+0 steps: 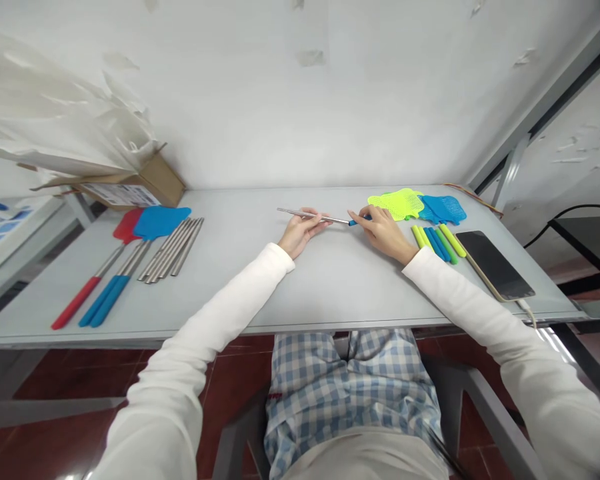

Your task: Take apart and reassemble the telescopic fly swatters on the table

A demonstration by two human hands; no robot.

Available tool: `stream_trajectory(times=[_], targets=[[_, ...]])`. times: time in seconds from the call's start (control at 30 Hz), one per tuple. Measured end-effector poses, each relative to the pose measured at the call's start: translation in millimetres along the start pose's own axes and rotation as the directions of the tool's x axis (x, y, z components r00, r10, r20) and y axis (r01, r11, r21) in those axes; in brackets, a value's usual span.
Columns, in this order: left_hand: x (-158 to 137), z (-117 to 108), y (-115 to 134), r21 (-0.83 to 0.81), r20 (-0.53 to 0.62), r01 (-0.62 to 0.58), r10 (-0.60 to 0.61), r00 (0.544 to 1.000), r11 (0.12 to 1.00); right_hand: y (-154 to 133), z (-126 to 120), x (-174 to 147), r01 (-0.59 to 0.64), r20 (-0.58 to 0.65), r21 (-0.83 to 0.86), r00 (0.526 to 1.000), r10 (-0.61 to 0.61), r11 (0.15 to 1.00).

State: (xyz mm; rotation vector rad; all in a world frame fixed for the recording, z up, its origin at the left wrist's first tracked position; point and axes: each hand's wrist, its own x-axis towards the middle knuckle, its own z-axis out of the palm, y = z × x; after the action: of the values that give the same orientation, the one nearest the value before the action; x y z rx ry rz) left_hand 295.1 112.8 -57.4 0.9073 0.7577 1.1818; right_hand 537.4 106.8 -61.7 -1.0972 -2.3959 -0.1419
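My left hand has its fingers closed around a thin silver metal tube, which lies nearly level above the table. The tube's right end meets, or nearly meets, the tip of a slim blue piece. That piece is in the closed fingers of my right hand, which hide most of it; I cannot tell whether it is a handle grip or the neck of a swatter head. Just behind my right hand lie yellow-green fly swatter heads and blue fly swatter heads.
Several coloured handle grips lie right of my right hand, beside a phone with a cable. On the left are several metal tubes, a red fly swatter and blue fly swatters. A cardboard box stands behind them.
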Motion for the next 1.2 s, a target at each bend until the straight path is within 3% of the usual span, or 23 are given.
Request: stream_trajectory(times=[0.1,0.3,0.47,0.8,0.9,1.07,1.2], targets=[[0,-1,0,0.007,0.016,-0.033,0.033,0.999,0.999,-1,-1,0,-0.021,0.009,0.013,1.000,0.021,1.000],[-4,2,0,0.035,0.105,-0.018,0.014,0.994,0.999,-1,-2,2,-0.137,-0.081,0.252,0.983,0.162,0.958],[-3,2,0,-0.038,0.011,-0.047,0.047,0.999,0.998,-1,-1,3,-0.175,-0.083,0.273,0.975,0.205,0.946],[-1,2,0,-0.039,-0.015,-0.022,0.022,1.000,0.999,-7,-8,4,-0.163,-0.066,0.158,0.982,0.175,0.974],[-3,4,-2,0.012,0.038,-0.026,0.025,0.999,1.000,-12,-9,4,-0.145,-0.059,0.146,0.986,0.155,0.979],[-9,9,-5,0.205,0.169,-0.100,0.065,0.983,0.974,-32,-6,0,-0.063,-0.022,0.264,0.997,0.071,0.963],[-9,8,-5,0.190,0.194,-0.058,0.021,0.981,0.980,-40,-6,0,-0.031,-0.045,0.387,0.998,0.053,0.922]])
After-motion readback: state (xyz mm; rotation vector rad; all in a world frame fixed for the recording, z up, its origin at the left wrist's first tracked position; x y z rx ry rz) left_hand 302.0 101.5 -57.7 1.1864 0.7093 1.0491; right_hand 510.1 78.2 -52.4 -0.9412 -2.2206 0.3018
